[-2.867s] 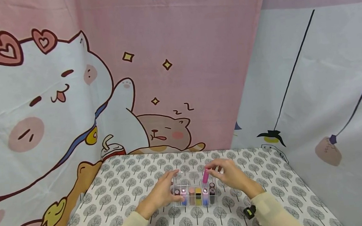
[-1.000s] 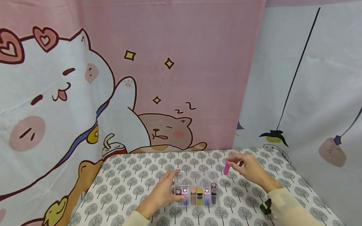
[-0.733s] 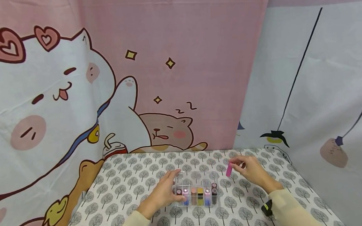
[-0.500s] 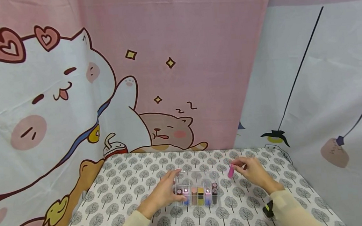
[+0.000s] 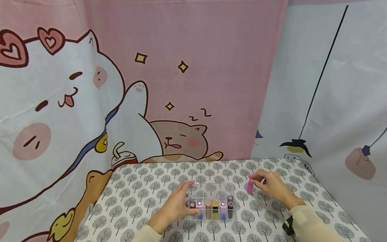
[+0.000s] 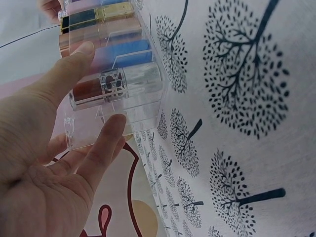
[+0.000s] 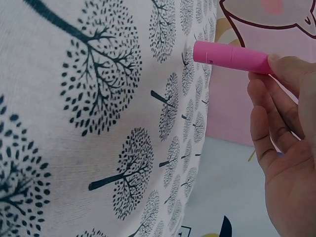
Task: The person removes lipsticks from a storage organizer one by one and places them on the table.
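In the head view a clear plastic organizer (image 5: 201, 189) stands mid-table with several cosmetic tubes in its front row, among them a peach tube (image 5: 208, 209) and a black-and-gold one (image 5: 215, 205). My left hand (image 5: 176, 206) grips its left end, thumb across the front and fingers round the side and back. A dark red tube with a clear base (image 6: 94, 91) shows beside that thumb in the left wrist view. To the organizer's right, my right hand (image 5: 272, 185) pinches the top of a bright pink lipstick tube (image 7: 232, 57) by thumb and fingertips, its lower end close over the cloth.
A white cloth printed with grey trees (image 5: 135, 200) covers the table. Behind it hangs a pink curtain (image 5: 231, 77) with cartoon cats, and a pale curtain (image 5: 330, 100) is on the right. The organizer's rear compartments lie behind the filled row.
My right hand has carried the pink lipstick tube from over the organizer out to its right, then slightly lower toward the cloth. The left hand keeps its grip on the organizer.
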Available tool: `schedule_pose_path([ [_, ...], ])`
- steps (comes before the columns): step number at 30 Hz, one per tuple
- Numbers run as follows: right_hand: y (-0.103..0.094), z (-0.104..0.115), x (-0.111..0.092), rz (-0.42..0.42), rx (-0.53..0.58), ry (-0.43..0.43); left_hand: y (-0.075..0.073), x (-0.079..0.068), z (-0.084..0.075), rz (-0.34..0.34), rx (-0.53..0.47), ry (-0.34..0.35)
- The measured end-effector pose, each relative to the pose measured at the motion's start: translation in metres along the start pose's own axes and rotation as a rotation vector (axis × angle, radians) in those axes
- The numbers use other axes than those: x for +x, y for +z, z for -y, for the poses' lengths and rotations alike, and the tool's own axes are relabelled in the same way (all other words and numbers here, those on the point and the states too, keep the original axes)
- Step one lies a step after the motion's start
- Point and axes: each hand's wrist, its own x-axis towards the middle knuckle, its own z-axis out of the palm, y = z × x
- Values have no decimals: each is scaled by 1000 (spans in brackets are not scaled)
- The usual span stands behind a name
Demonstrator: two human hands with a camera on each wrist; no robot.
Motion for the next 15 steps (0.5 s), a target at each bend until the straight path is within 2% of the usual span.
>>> schedule_pose_path([
  [15,4,-8,-1,12,-9,16,0,0,-2,-4,28,-3],
])
